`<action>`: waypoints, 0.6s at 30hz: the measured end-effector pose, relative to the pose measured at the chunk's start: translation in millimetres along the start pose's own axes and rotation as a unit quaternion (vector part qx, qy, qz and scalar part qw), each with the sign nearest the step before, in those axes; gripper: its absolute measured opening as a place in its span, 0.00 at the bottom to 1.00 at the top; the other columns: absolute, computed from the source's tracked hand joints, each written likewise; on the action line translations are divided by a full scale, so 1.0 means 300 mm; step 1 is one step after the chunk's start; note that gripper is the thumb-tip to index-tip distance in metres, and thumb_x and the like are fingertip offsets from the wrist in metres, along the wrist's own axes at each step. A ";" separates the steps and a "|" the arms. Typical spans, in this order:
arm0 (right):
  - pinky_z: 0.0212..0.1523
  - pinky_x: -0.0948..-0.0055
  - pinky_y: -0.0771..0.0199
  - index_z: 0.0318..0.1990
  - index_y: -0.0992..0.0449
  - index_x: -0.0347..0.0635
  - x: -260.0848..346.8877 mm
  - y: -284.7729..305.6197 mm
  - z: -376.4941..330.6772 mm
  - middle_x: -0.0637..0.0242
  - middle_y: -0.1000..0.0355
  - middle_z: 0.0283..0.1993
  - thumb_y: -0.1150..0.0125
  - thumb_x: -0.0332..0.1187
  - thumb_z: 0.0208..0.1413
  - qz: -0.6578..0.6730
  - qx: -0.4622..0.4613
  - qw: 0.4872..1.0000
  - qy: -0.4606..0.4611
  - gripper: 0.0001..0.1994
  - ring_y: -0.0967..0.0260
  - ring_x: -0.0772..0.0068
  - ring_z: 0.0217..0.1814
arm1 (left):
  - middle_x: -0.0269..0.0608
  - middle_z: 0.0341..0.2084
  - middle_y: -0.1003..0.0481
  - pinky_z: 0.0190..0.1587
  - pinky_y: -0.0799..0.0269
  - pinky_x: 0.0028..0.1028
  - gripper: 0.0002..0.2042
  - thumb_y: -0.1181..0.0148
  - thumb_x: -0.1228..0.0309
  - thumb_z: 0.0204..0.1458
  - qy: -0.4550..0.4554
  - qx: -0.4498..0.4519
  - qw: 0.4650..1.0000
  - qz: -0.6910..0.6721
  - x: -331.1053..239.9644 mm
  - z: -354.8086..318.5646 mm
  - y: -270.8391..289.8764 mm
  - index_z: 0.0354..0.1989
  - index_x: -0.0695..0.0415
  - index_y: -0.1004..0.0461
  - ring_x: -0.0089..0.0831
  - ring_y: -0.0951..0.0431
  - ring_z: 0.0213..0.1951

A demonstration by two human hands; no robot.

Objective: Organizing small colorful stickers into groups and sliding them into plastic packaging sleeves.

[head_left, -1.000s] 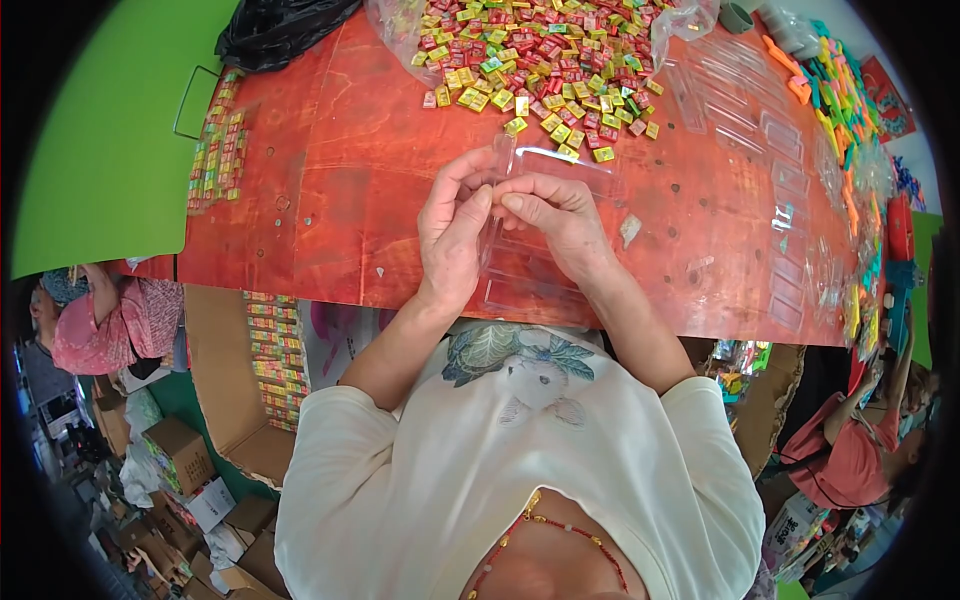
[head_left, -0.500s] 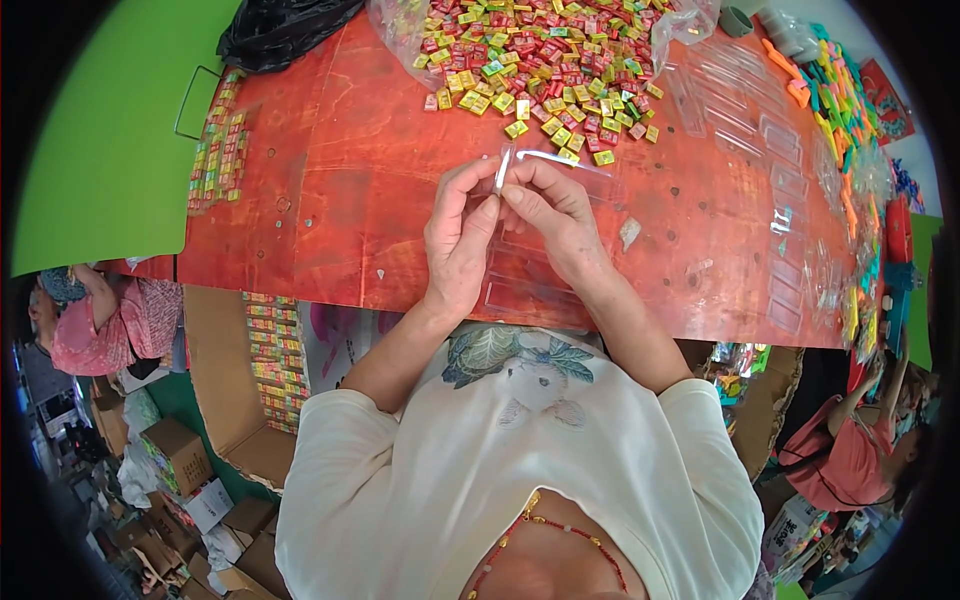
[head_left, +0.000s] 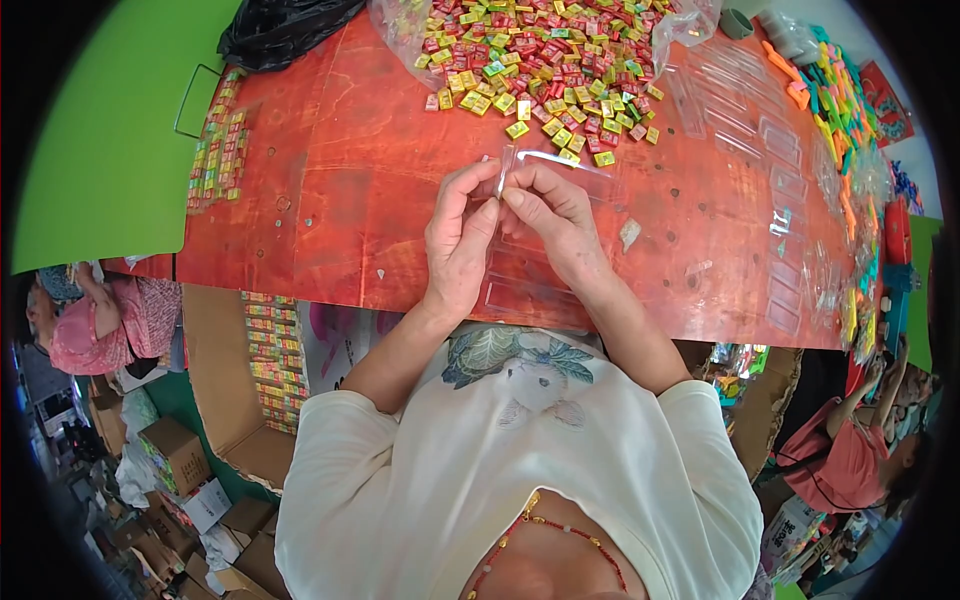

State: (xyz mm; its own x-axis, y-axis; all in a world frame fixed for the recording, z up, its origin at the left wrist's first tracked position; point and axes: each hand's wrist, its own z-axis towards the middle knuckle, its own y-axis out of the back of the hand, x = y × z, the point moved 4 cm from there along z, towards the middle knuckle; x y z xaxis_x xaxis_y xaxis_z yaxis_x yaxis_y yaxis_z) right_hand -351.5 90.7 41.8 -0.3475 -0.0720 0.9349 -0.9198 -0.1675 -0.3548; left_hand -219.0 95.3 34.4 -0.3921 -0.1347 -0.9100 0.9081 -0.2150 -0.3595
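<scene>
Head view: left hand and right hand close together, above red table. Thumb and fingers of both hands closed, pinching thin clear plastic piece between them; its far end shows past fingertips. Clear plastic tray lies below hands. Beyond, pile of small red and yellow boxes. Black bag left of pile.

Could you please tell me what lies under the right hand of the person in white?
Clear plastic shows around the right hand, over the red tabletop. Whatever lies directly beneath its palm and fingers is covered, so I cannot tell whether the plastic continues there.
</scene>
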 end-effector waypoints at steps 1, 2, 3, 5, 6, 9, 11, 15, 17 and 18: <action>0.38 0.81 0.28 0.44 0.24 0.37 -0.002 0.001 -0.001 0.73 0.27 0.35 0.44 0.32 0.68 0.000 0.000 1.000 0.000 0.07 0.31 0.85 0.35 | 0.37 0.55 0.32 0.47 0.27 0.24 0.19 0.51 0.81 0.64 -0.002 -0.006 1.000 0.017 0.000 -0.002 0.002 0.63 0.61 0.33 0.23 0.28 0.47; 0.38 0.80 0.28 0.44 0.24 0.38 -0.005 0.004 -0.002 0.73 0.27 0.35 0.44 0.31 0.68 -0.002 0.000 1.000 -0.004 0.07 0.30 0.84 0.35 | 0.37 0.55 0.32 0.48 0.27 0.24 0.19 0.51 0.81 0.64 -0.003 -0.012 0.999 0.033 0.001 -0.003 0.004 0.63 0.61 0.33 0.23 0.28 0.48; 0.38 0.80 0.27 0.45 0.24 0.38 -0.007 0.005 -0.003 0.73 0.26 0.35 0.44 0.30 0.68 -0.005 0.000 1.000 -0.008 0.06 0.29 0.82 0.35 | 0.37 0.55 0.32 0.48 0.27 0.24 0.19 0.51 0.81 0.64 -0.003 -0.012 0.999 0.033 0.002 -0.005 0.005 0.63 0.61 0.33 0.23 0.28 0.48; 0.38 0.80 0.27 0.45 0.24 0.38 -0.011 0.009 -0.004 0.73 0.26 0.35 0.44 0.30 0.68 -0.006 0.000 1.000 -0.009 0.06 0.29 0.82 0.35 | 0.37 0.55 0.32 0.50 0.27 0.24 0.19 0.49 0.79 0.64 0.011 -0.008 1.000 0.014 0.005 -0.008 0.007 0.64 0.61 0.33 0.23 0.28 0.50; 0.38 0.80 0.27 0.45 0.24 0.38 -0.011 0.010 -0.005 0.73 0.26 0.35 0.44 0.30 0.68 -0.008 0.001 1.000 -0.010 0.06 0.29 0.82 0.35 | 0.37 0.55 0.32 0.50 0.27 0.24 0.19 0.49 0.79 0.64 0.011 -0.008 1.000 0.014 0.001 -0.009 0.007 0.64 0.61 0.33 0.23 0.28 0.50; 0.38 0.80 0.28 0.45 0.23 0.38 -0.009 0.008 -0.006 0.73 0.26 0.35 0.44 0.30 0.68 -0.009 -0.002 1.000 -0.012 0.06 0.30 0.83 0.35 | 0.37 0.54 0.32 0.49 0.26 0.24 0.19 0.47 0.77 0.65 0.027 -0.001 1.000 0.014 -0.010 -0.011 0.002 0.64 0.60 0.34 0.24 0.28 0.50; 0.38 0.80 0.28 0.44 0.23 0.38 -0.011 0.007 -0.009 0.73 0.26 0.35 0.44 0.30 0.67 -0.007 -0.005 1.000 -0.013 0.06 0.30 0.83 0.36 | 0.37 0.54 0.32 0.47 0.25 0.25 0.19 0.46 0.76 0.65 0.023 0.002 1.000 0.010 -0.013 -0.009 -0.007 0.64 0.60 0.34 0.24 0.28 0.49; 0.39 0.80 0.28 0.44 0.23 0.38 -0.010 0.006 -0.010 0.74 0.27 0.36 0.44 0.30 0.67 -0.003 -0.007 1.000 -0.017 0.06 0.31 0.84 0.36 | 0.38 0.53 0.32 0.46 0.24 0.25 0.19 0.46 0.76 0.65 0.025 0.009 1.000 0.005 -0.012 -0.012 -0.006 0.64 0.60 0.34 0.25 0.28 0.48; 0.38 0.81 0.27 0.44 0.23 0.38 -0.017 0.008 -0.008 0.74 0.26 0.36 0.43 0.31 0.68 -0.002 -0.006 1.000 -0.013 0.06 0.30 0.85 0.35 | 0.38 0.53 0.32 0.46 0.24 0.26 0.19 0.46 0.75 0.65 0.020 0.004 1.000 0.009 -0.012 -0.012 -0.005 0.64 0.60 0.34 0.25 0.28 0.48; 0.37 0.82 0.27 0.44 0.24 0.38 -0.018 0.009 -0.007 0.73 0.26 0.35 0.43 0.32 0.68 -0.001 -0.005 1.000 -0.010 0.06 0.30 0.86 0.34 | 0.38 0.53 0.32 0.46 0.24 0.26 0.19 0.46 0.75 0.65 0.020 0.004 1.000 0.009 -0.013 -0.013 -0.007 0.64 0.60 0.34 0.25 0.28 0.48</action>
State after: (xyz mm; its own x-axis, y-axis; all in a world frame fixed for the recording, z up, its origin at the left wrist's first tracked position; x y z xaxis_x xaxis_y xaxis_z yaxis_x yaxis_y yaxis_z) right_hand -352.5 92.9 35.7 -0.3425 -0.0909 0.9351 -0.9222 -0.1579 -0.3531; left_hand -218.8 99.9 37.7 -0.3697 -0.0991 -0.9239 0.9136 -0.2199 -0.3420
